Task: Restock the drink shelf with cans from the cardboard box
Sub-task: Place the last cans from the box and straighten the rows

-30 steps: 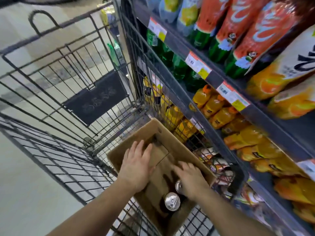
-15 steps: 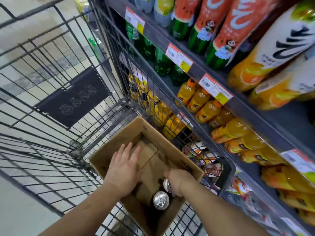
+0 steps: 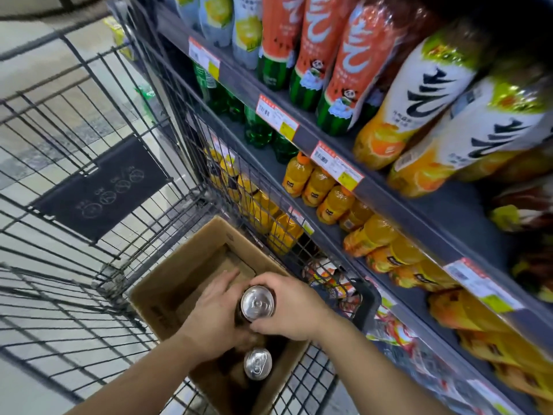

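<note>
An open cardboard box (image 3: 179, 274) stands in the wire shopping cart (image 3: 98, 115). My right hand (image 3: 294, 307) is shut on a dark can with a silver top (image 3: 258, 304), held upright above the box. My left hand (image 3: 214, 320) cups the same can from its left side, fingers stretched forward. A second can (image 3: 257, 363) stands in the near part of the box, below my hands. The drink shelf (image 3: 419, 211) rises on the right, right beside the cart.
Small orange juice bottles (image 3: 317, 187) fill the middle shelf, with green bottles (image 3: 257, 127) behind them. Large watermelon and orange bottles (image 3: 353, 64) fill the top shelf. Price tags (image 3: 336, 166) line the shelf edges. The cart's wire side stands between box and shelf.
My right hand has lifted a can up out of the box. My left hand left the box flap and came against the can. The view has swung toward the shelf.
</note>
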`<state>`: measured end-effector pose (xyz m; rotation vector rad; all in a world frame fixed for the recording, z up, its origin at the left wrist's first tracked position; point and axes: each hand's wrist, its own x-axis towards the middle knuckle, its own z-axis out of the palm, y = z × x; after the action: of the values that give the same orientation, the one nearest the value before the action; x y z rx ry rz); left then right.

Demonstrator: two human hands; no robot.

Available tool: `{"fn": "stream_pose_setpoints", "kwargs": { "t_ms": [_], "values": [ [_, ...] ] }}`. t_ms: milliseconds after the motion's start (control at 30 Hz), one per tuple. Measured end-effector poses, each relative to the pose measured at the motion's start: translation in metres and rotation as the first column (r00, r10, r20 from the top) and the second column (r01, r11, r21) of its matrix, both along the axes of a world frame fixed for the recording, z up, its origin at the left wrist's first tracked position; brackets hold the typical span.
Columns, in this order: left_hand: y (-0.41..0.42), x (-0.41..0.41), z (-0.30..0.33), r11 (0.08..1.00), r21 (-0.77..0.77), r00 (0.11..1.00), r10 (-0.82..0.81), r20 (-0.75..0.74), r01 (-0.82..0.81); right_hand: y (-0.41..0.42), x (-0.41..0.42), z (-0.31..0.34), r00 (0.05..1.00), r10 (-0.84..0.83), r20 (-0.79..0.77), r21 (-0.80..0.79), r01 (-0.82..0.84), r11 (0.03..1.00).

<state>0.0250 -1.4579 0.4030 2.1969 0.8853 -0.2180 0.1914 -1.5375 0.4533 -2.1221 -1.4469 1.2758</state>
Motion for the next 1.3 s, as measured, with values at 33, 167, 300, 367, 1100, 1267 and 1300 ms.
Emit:
{"fn": "stream_pose_setpoints", "kwargs": {
  "t_ms": [33, 167, 300, 367, 1100, 1267, 1300],
  "values": [
    [0.001, 0.002, 0.002, 0.998, -0.034, 0.997, 0.058, 0.058, -0.056, 0.001, 0.0, 0.004, 1.0, -0.019, -0.01, 0.023, 0.02, 1.0],
    [0.015, -0.002, 0.002, 0.989, 0.004, 0.978, 0.145, 0.148, -0.147, 0.004, 0.0, 0.004, 0.968, -0.124, -0.219, 0.02, 0.132, 0.991],
    [0.034, -0.029, -0.014, 0.963, -0.007, 0.951, 0.268, 0.157, -0.27, 0.009, -0.004, -0.018, 0.944, -0.126, -0.304, -0.049, 0.116, 0.992],
    [0.044, -0.043, -0.015, 0.941, -0.054, 0.926, 0.337, 0.169, -0.333, 0.008, -0.008, -0.04, 0.973, 0.019, -0.228, -0.13, -0.049, 0.99],
    [0.04, -0.05, -0.016, 0.896, -0.239, 0.87, 0.429, 0.243, -0.375, 0.002, -0.023, -0.126, 0.732, 0.648, -0.211, -0.441, -0.663, 0.605],
    [0.043, -0.049, -0.02, 0.915, -0.177, 0.887, 0.398, 0.236, -0.363, -0.001, -0.037, -0.123, 0.695, 0.71, -0.118, -0.439, -0.677, 0.59],
    [0.043, -0.049, -0.02, 0.918, -0.168, 0.89, 0.392, 0.234, -0.36, -0.002, -0.038, -0.123, 0.695, 0.712, -0.103, -0.429, -0.676, 0.598]
  ]
}}
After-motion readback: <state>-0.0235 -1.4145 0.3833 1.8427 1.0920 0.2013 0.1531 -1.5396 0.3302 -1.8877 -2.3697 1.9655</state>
